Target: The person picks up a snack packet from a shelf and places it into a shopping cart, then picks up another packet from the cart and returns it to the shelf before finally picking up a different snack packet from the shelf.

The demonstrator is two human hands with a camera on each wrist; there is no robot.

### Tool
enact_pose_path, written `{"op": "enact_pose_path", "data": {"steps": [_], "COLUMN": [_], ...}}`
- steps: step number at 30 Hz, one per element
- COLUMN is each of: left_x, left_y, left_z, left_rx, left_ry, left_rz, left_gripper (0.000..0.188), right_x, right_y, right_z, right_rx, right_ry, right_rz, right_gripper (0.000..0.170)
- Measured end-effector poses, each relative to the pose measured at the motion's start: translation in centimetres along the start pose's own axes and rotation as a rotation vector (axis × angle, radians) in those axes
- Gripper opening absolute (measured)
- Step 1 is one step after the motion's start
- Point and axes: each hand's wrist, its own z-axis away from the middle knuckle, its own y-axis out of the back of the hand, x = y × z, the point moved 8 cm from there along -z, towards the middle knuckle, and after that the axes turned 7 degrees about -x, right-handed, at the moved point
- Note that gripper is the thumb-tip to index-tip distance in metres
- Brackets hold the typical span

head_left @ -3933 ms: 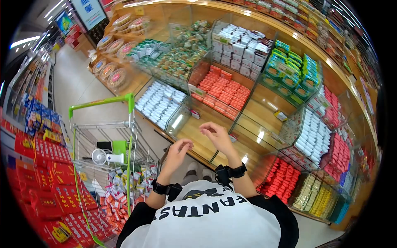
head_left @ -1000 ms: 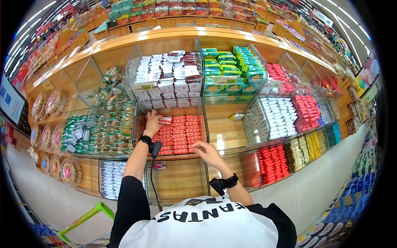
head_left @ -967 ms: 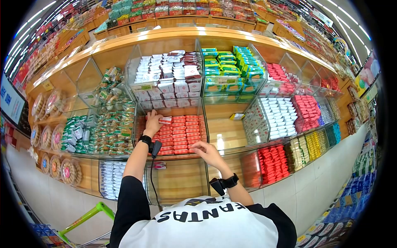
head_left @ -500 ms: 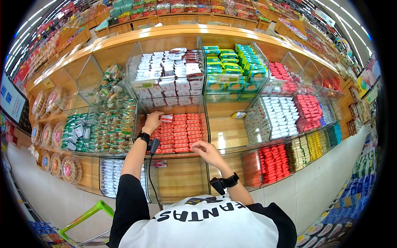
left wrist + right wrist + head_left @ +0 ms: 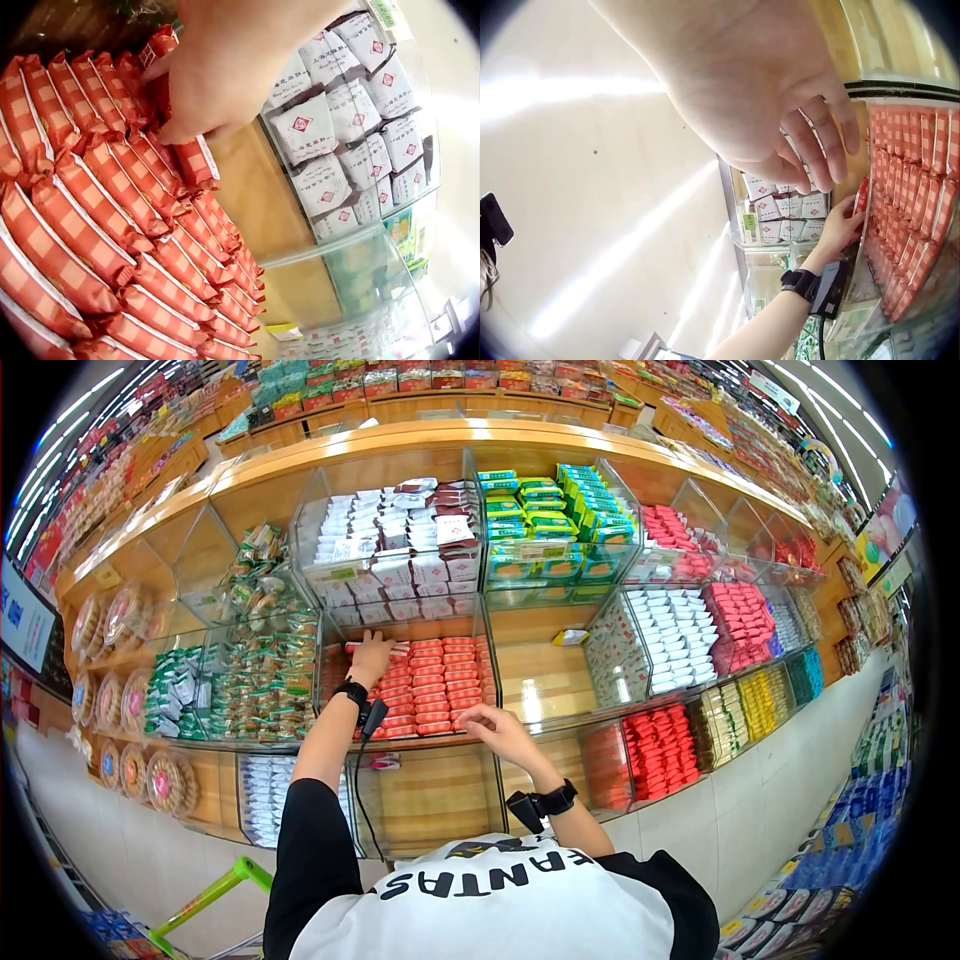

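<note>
In the head view my left hand (image 5: 372, 657) reaches into the back left corner of a clear-walled bin of red packets (image 5: 430, 680). The left wrist view shows that hand (image 5: 225, 67) with thumb and fingers around a red checked snack packet (image 5: 196, 161) at the end of the stacked rows. Part of the packet is hidden behind the hand. My right hand (image 5: 500, 730) hovers near the front right of the same bin, fingers loosely bent and holding nothing. Its palm and relaxed fingers show in the right wrist view (image 5: 780, 112).
White packets (image 5: 400, 540) fill the bin behind, with green packets (image 5: 540, 510) beside it. Clear dividers and a front panel edge the bins. A lone yellow-and-white packet (image 5: 571, 637) lies in the bin to the right. A green cart handle (image 5: 210, 895) stands at lower left.
Earlier both hands were over the lower bins, beside the cart. The view has since turned to face the shelf, and my left hand has gone into the red packets. Lately it shifts only slightly.
</note>
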Motion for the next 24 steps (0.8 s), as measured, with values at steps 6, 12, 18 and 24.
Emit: {"op": "enact_pose_path", "data": {"steps": [6, 12, 18, 24], "left_x": [0.1, 1.9, 6.5, 12.8], "left_y": [1.8, 7.1, 13.5, 15.7], "left_z": [1.0, 2.5, 6.7, 12.3], "left_rx": [0.081, 0.161, 0.168, 0.204], "left_ry": [-0.070, -0.048, -0.123, -0.315], "left_rz": [0.041, 0.201, 0.519, 0.758], "left_gripper": [0.029, 0.019, 0.029, 0.029], "right_x": [-0.1, -0.3, -0.3, -2.4], "right_y": [0.0, -0.2, 0.4, 1.7], "right_z": [0.0, -0.1, 0.1, 1.1], "right_rx": [-0.007, -0.013, 0.052, 0.240], "right_ry": [0.001, 0.021, 0.078, 0.180], "right_rz": [-0.025, -0.011, -0.019, -0.117], "right_gripper": [0.014, 0.014, 0.028, 0.049]}}
